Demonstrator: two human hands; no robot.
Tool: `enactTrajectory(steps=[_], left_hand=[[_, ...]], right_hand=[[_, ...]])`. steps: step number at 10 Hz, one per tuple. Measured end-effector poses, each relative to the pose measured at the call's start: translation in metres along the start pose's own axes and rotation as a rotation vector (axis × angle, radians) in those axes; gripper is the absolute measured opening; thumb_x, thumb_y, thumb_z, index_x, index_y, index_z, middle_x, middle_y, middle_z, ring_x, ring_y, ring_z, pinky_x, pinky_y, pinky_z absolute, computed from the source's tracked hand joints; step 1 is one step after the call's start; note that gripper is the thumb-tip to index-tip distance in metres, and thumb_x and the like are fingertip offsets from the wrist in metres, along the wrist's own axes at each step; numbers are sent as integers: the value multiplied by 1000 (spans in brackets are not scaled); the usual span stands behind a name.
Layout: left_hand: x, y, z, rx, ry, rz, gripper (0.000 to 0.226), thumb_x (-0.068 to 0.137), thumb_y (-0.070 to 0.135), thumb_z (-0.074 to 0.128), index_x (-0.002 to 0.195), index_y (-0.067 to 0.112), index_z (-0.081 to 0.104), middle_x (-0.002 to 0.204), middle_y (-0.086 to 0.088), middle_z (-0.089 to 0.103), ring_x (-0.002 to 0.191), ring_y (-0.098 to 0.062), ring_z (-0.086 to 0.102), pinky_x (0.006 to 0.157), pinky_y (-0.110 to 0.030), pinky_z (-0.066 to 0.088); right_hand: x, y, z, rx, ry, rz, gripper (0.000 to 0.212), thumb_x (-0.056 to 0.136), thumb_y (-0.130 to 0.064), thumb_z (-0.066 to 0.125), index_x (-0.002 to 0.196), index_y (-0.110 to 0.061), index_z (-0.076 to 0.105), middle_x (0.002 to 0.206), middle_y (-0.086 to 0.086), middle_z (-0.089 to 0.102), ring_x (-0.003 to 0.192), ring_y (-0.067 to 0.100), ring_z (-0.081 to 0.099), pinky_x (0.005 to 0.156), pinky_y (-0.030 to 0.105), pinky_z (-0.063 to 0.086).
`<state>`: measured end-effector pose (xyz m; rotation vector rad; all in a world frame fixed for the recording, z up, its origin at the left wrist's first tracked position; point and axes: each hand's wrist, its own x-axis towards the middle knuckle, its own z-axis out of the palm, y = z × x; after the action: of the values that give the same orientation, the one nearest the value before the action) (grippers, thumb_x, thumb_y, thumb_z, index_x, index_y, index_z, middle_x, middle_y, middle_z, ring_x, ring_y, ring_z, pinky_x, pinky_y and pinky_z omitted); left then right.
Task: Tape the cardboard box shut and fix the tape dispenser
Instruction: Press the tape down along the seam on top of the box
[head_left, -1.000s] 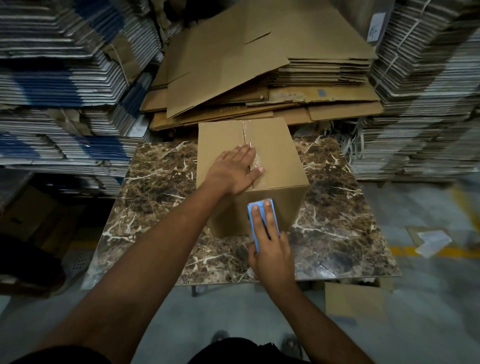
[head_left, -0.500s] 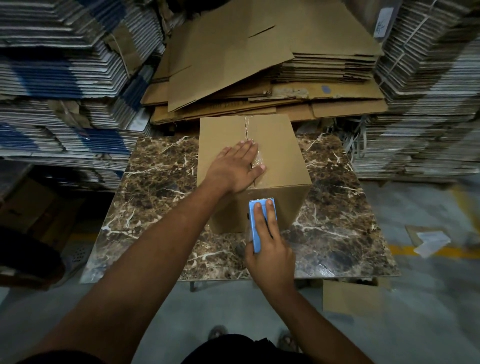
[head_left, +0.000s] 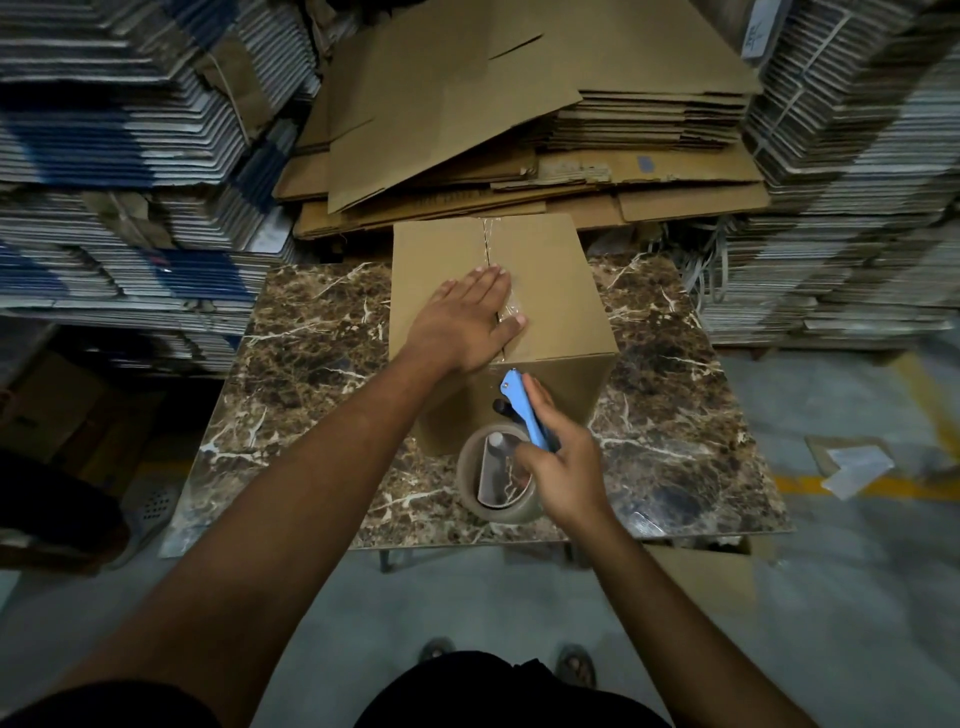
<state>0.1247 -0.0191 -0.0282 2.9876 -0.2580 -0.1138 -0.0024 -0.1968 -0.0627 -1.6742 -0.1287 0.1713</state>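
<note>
A brown cardboard box (head_left: 550, 291) stands on the marble table (head_left: 311, 374), its top flaps closed with clear tape along the middle seam. My left hand (head_left: 462, 322) lies flat on the box top, fingers spread across the taped seam. My right hand (head_left: 561, 467) grips the blue tape dispenser (head_left: 524, 410) against the box's near face. The dispenser is turned on its side, so its tape roll (head_left: 493, 475) faces up, showing the hollow core. The dispenser's lower part is hidden behind my right hand.
Flattened brown cardboard sheets (head_left: 493, 104) pile up behind the table. Tall stacks of folded cartons (head_left: 114, 156) rise on the left, and a second wall of stacked cartons (head_left: 852, 171) on the right. A loose paper scrap (head_left: 852, 467) lies on the concrete floor near a yellow line.
My right hand has twisted the dispenser from flat against the box's front face to its side, bringing the tape roll into view. My left hand stays pressed on the box top.
</note>
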Motion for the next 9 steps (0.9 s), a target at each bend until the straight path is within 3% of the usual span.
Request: enactTrajectory(steps=[1,2,3,4,5,7,8,9], left_hand=[[2,-1,-3,0,-9,-1,74,101,61,18,161,21,3,171,2,1,157,-15,0,127,-42,3],[0,-1,-2,-4,-28,11,74,100,61,16,161,21,2,171,1,0,157,-15,0,127,-42,4],[2,-3,-1,6,4,-1,74,100,61,16,161,21,2,171,2,0,157,-15,0,127,-41,3],[3,-2,0,-2,-5,12,74,100,62,16,161,21,2,171,1,1,157,-16,0,127,-42,3],[4,-2,-1,-6,-6,10,75,100,62,16,161,21,2,171,1,1,157,-16,0,127,-42,3],[-2,-4,0,-105,85,30,72,101,59,25,161,23,11,171,1,6,157,-15,2,126,-41,6],[-11,-6,-8,-368,293,48,65,100,49,40,158,24,27,168,-3,23,155,-19,19,124,-39,15],[-32,-6,-14,-678,507,-35,48,95,40,51,140,23,56,138,-6,63,126,-20,56,104,-34,44]], right_hand=[[0,19,3,6,-102,116,65,79,10,65,135,-22,61,136,-5,61,119,12,61,80,9,50],[-44,81,23,-156,-220,209,75,75,4,69,111,-62,62,121,-10,71,108,11,68,84,15,53],[-57,102,12,-257,-172,189,75,76,-4,75,123,-59,56,131,-20,59,122,5,60,104,23,49],[-40,99,0,-322,-108,193,72,78,-9,72,140,-39,55,140,-26,46,131,0,49,105,19,44],[-31,92,4,-323,-105,139,71,80,-8,74,143,-34,54,144,-23,45,125,-6,46,100,9,40],[-35,70,2,-411,-89,-83,73,77,-24,74,146,-36,51,158,-15,41,131,-6,46,105,23,48],[-39,46,-2,-489,-24,-251,71,78,-23,70,146,-35,51,160,-16,38,129,-8,49,96,25,54],[-40,25,-2,-540,102,-445,76,75,-15,70,147,-25,51,159,-9,42,134,-5,48,96,18,51]])
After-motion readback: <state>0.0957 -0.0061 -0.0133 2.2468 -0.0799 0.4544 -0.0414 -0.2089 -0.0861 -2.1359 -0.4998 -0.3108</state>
